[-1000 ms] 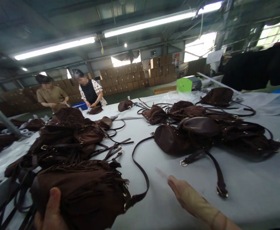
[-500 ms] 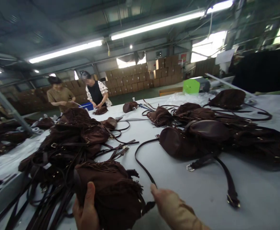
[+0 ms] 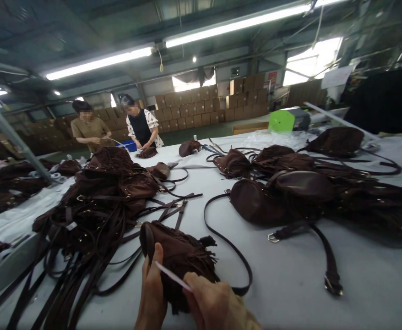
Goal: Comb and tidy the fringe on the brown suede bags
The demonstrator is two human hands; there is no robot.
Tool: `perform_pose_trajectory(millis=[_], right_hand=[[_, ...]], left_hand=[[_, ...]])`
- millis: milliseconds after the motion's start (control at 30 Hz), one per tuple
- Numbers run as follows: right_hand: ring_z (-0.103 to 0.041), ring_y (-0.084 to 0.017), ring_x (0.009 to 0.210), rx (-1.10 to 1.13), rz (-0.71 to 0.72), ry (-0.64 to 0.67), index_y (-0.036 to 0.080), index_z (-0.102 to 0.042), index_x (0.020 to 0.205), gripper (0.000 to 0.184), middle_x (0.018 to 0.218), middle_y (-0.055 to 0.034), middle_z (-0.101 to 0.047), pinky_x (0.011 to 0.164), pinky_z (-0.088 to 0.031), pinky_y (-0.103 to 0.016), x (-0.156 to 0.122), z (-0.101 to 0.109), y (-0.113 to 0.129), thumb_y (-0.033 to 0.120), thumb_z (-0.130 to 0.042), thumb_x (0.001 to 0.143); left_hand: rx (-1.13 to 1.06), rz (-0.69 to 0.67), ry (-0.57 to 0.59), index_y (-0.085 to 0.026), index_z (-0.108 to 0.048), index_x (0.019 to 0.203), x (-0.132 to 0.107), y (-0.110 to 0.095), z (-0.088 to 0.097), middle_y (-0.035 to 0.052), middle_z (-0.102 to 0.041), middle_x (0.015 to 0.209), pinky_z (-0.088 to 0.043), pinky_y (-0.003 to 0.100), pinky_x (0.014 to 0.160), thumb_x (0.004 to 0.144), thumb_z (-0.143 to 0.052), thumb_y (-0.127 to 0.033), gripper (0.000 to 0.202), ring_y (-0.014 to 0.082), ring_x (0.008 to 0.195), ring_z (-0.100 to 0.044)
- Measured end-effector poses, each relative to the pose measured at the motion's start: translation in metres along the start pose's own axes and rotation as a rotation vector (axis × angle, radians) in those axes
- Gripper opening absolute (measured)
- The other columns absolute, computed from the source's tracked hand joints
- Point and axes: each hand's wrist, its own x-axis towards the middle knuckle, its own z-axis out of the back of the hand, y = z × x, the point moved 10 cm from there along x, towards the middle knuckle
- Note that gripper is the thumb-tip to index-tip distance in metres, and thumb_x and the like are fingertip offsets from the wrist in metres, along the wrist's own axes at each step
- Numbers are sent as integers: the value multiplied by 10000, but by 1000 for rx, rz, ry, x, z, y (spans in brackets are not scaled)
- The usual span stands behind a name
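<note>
A dark brown fringed bag [image 3: 183, 252] is tilted up in front of me, with its round end panel to the left. My left hand [image 3: 152, 288] grips it by that end, thumb pointing up along the side. My right hand [image 3: 213, 300] is closed on a thin white strip [image 3: 172, 276], whose far end reaches close to my left thumb. What the strip is, I cannot make out. From behind my right hand a dark strap [image 3: 245, 275] curves over the tabletop. The bag's lower part is partly covered by my hands.
A heap of brown bags with tangled straps [image 3: 111, 197] lies to the left. More bags [image 3: 297, 197] and a buckled strap [image 3: 329, 261] lie on the right of the white table [image 3: 283, 293]. Two people [image 3: 142, 123] work at the far side; stacked cartons [image 3: 194, 110] stand behind them.
The bag has moved right and been turned, its fringe now angled away. My right hand has left the strap and now holds a white strip over the bag. My left hand has shifted right.
</note>
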Motion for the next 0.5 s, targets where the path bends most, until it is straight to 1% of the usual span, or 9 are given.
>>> perform_pose_trajectory(millis=[33, 100, 167, 233, 300, 333, 400, 467, 500], right_hand=[[-682, -189, 641, -68, -69, 69, 229, -548, 1056, 132, 805, -37, -685, 503, -403, -209, 1, -13, -11, 255, -437, 990], [-708, -231, 684, -201, -231, 224, 214, -555, 1107, 226, 826, -59, -707, 500, -405, -223, -5, -33, -48, 126, -527, 901], [-715, -265, 685, -240, -350, 296, 183, -581, 1092, 300, 775, -84, -712, 498, -415, -237, -17, -38, -87, 37, -552, 831], [-704, -258, 650, -103, -449, 196, 174, -605, 977, 165, 681, -79, -677, 504, -433, -249, -28, -28, -115, 81, -498, 892], [-660, -205, 543, 87, -537, 87, 190, -581, 910, 232, 602, -34, -611, 465, -434, -235, -40, -14, -126, 221, -368, 997], [-612, -176, 463, 230, -570, 50, 195, -564, 934, 293, 571, -4, -575, 419, -415, -222, -45, -10, -123, 314, -312, 1025], [-499, -130, 349, 579, -574, 23, 195, -526, 1059, 409, 543, 42, -529, 344, -364, -202, -53, -2, -101, 494, -249, 1028], [-460, -109, 338, 974, -510, -15, 179, -497, 1162, 510, 547, 57, -529, 332, -348, -189, -61, 14, -64, 632, -361, 971], [-485, -105, 372, 1087, -447, -28, 170, -511, 1162, 532, 573, 47, -550, 353, -367, -186, -67, 26, -45, 649, -453, 938]], left_hand=[[-52, 33, 34, -117, -618, 1205, -1, 0, -1, 117, -725, 930, -585, 398, 820, 767, -731, -485, 582, 284, 889, -705], [-154, 81, 74, -146, -597, 1256, -3, -2, -1, 123, -731, 990, -575, 407, 870, 836, -672, -414, 503, 274, 926, -706], [-218, 97, 58, -166, -581, 1290, -5, -6, 5, 130, -725, 1057, -564, 411, 907, 883, -616, -359, 451, 266, 968, -701], [-243, 111, 39, -182, -562, 1320, -6, -6, 9, 134, -711, 1117, -556, 414, 931, 904, -586, -338, 445, 262, 1003, -692], [-246, 121, 46, -181, -545, 1342, -6, -3, 8, 142, -700, 1148, -552, 419, 942, 906, -585, -359, 473, 268, 1024, -685], [-249, 126, 62, -168, -543, 1344, -6, 0, 5, 151, -697, 1153, -550, 422, 945, 902, -589, -387, 495, 275, 1034, -681], [-256, 141, 92, -141, -553, 1332, -4, 6, 2, 165, -699, 1140, -551, 427, 943, 891, -598, -440, 535, 289, 1041, -677], [-250, 139, 90, -138, -564, 1319, -1, 12, 6, 162, -707, 1118, -554, 426, 937, 882, -613, -442, 535, 290, 1032, -681], [-238, 119, 74, -142, -567, 1315, 3, 13, 11, 156, -712, 1109, -556, 423, 934, 877, -628, -425, 526, 286, 1021, -686]])
